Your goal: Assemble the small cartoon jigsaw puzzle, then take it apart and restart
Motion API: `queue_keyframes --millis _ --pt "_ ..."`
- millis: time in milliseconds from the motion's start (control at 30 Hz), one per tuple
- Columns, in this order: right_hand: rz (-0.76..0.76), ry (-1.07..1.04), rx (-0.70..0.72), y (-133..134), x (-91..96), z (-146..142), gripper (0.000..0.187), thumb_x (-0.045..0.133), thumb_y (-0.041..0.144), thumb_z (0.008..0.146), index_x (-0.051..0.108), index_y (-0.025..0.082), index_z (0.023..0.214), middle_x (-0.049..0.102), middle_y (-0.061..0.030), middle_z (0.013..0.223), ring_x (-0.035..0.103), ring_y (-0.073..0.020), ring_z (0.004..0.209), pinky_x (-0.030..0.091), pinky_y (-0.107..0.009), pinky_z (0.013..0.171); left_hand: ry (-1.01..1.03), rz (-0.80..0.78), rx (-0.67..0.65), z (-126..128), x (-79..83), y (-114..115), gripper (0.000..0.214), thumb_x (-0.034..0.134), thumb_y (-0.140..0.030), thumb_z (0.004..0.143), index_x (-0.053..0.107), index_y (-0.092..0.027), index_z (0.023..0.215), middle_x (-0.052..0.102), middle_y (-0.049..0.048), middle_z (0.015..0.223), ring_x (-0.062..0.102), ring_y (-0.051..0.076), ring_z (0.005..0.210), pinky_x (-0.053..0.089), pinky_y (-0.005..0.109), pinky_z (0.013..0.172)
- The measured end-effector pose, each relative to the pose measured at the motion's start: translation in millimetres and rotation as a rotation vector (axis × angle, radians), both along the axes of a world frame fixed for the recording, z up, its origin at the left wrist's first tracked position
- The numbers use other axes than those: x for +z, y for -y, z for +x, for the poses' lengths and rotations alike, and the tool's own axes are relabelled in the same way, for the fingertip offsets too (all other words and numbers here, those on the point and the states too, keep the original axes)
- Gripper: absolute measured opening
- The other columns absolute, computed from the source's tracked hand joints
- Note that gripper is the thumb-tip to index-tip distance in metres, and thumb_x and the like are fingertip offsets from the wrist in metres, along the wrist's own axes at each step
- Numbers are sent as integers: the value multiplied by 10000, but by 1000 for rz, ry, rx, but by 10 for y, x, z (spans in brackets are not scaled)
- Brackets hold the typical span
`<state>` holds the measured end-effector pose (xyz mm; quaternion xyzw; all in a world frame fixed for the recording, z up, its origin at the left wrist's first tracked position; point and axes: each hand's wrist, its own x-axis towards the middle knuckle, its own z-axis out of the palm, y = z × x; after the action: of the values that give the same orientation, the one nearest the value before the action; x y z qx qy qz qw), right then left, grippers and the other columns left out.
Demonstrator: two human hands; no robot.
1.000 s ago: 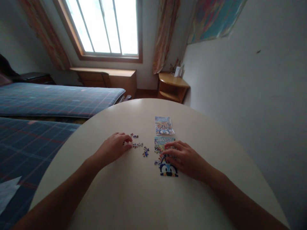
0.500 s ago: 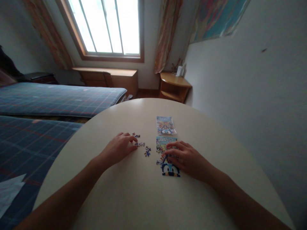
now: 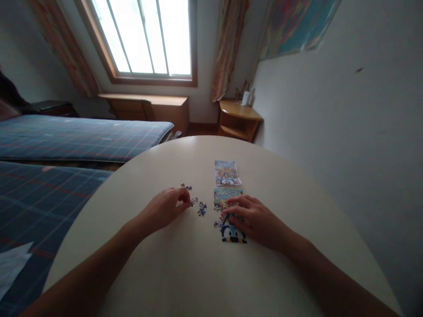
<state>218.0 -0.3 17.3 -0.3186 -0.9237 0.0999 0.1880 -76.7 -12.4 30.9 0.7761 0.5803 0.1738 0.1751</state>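
My left hand (image 3: 168, 204) has its thumb and index finger closed at the edge of a small jigsaw puzzle piece (image 3: 194, 201). Beyond that hand lie a few loose pieces (image 3: 187, 187), and nearer the middle is a small dark-blue cluster of pieces (image 3: 202, 208). A partly joined jigsaw puzzle (image 3: 234, 234), with a blue cartoon dog's face along its near edge, rests on the table. Over its right side my right hand (image 3: 249, 215) lies with fingers stretched and spread, hiding the puzzle's middle. Just past the puzzle is a printed picture sheet (image 3: 226, 173) showing a similar image.
Everything sits on a round cream table (image 3: 185, 273). A plaid-covered bed (image 3: 82, 136) stands to the left, with white papers (image 3: 13, 266) on it. At the back are a wooden desk (image 3: 172, 100) and a corner shelf (image 3: 241, 110). A wall (image 3: 346, 154) runs along the right.
My left hand's index finger has curled in, and its fingertips have come slightly right onto the puzzle piece. My right hand stays on the puzzle. The whole view has shifted a little.
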Motion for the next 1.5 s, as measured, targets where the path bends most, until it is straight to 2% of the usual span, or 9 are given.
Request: queue_keyframes --millis 167,367,533,667,800,933,1100,1200,1500 --pt "-12 -99 -13 81 22 -103 165 592 261 929 690 255 1062 696 -69 1141 632 -204 1075 465 -407 957 341 -44 -47 274 -74 103 116 589 -288 859 663 -199 867 719 19 828 632 158 745 473 285 701" --pt "-99 -257 -66 202 84 -209 258 701 305 845 658 231 1089 735 -56 1016 660 -213 1003 482 -398 927 627 -227 -20 580 -90 272 218 628 -390 832 650 -175 813 676 22 747 579 138 663 441 247 595" --pt "-104 -395 -39 232 96 -226 184 700 309 860 669 236 1026 736 -30 935 669 -186 917 489 -370 891 900 -367 -27 664 -152 332 248 678 -414 804 634 -170 825 684 33 784 611 150 721 452 267 659" --pt "-120 -400 -29 225 101 -217 134 642 291 910 681 235 1026 739 -25 908 668 -173 896 489 -360 879 988 -420 -27 668 -175 326 299 716 -418 772 615 -171 905 720 52 811 659 177 770 474 297 704" --pt "-149 -382 -40 215 92 -217 172 637 240 912 681 255 1078 740 -20 968 664 -178 948 484 -358 902 909 -377 -46 654 -181 301 243 673 -372 809 632 -169 937 739 64 861 677 189 810 493 302 713" --pt "-141 -351 -57 182 46 -220 182 624 211 917 687 244 1084 742 -22 972 656 -179 959 483 -348 909 578 -142 -4 594 -241 261 129 609 -281 845 662 -201 931 709 31 848 651 179 778 502 301 689" --pt "-163 -334 -109 132 -56 -233 175 642 215 903 712 221 1063 739 -45 944 647 -190 954 499 -341 905 277 131 -70 489 -267 232 255 677 -187 792 630 -236 1038 665 42 1120 571 245 1097 453 444 985" --pt "-179 -331 -135 111 -109 -249 183 666 227 885 726 223 1057 735 -55 957 639 -198 967 505 -346 910 218 161 -116 485 -259 239 304 705 -221 796 611 -239 1084 636 42 1198 532 252 1158 437 459 1022" --pt "-202 -312 -148 54 -143 -286 192 690 200 859 734 227 1043 731 -48 956 616 -210 988 499 -360 919 157 157 -150 526 -328 227 322 717 -239 792 614 -235 1098 618 44 1229 488 259 1208 429 453 1053"
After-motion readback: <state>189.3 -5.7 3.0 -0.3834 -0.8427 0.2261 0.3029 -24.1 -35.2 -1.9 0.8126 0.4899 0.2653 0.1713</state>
